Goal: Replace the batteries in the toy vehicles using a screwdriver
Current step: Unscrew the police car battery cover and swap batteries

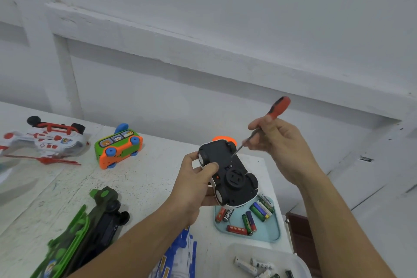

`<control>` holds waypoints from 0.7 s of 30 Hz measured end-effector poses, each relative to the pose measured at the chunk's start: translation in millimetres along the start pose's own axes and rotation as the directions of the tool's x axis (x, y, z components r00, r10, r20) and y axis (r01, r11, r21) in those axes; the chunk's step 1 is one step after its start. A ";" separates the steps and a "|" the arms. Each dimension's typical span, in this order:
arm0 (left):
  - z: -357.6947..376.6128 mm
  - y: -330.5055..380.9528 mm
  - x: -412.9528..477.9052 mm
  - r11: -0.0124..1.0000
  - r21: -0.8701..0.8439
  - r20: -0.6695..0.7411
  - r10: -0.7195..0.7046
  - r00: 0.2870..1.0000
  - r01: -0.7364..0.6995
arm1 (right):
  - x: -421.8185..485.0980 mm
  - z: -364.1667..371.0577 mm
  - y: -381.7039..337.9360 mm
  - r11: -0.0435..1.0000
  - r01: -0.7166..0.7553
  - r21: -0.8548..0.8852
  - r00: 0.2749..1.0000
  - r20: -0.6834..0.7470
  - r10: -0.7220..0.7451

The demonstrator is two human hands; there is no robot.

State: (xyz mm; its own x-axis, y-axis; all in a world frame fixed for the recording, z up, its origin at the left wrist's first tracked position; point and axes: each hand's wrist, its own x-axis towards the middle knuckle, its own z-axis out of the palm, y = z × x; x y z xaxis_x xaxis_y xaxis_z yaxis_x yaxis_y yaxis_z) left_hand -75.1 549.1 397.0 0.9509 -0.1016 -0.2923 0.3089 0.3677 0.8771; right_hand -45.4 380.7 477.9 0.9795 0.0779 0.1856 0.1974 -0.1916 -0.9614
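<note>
Though faint, lettering on batteries (265,201)

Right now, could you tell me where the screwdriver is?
Head view, right of centre: the right hand holds the screwdriver, tip at the upturned toy car.

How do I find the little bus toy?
Start at the far edge of the white table by the wall. Just right of the red-and-white helicopter lies the bus: the only green-and-orange toy, with blue wheels and cartoon animal windows.

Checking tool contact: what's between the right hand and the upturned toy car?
Head view: only the screwdriver, its shaft running from the right hand down onto the upturned toy car.
</note>
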 end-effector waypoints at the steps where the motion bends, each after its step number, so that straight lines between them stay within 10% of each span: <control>1: 0.0 0.4 -0.3 1.000 -0.004 0.002 0.001 1.000 -0.001 | -2.3 2.3 1.7 1.000 -0.014 0.018 1.000 0.025 0.013; 21: -4.4 6.3 -2.2 0.999 0.015 -0.010 0.046 0.999 -0.046 | -14.1 9.6 15.2 0.998 -0.054 0.037 0.993 0.107 0.050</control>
State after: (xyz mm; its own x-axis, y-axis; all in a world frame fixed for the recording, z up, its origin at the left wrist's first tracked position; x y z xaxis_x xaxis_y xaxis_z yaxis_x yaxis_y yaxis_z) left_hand -75.3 555.8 401.5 0.9639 -0.0751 -0.2553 0.2651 0.3576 0.8955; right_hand -56.6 386.1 458.6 0.9783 0.1722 0.1150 0.1429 -0.1596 -0.9768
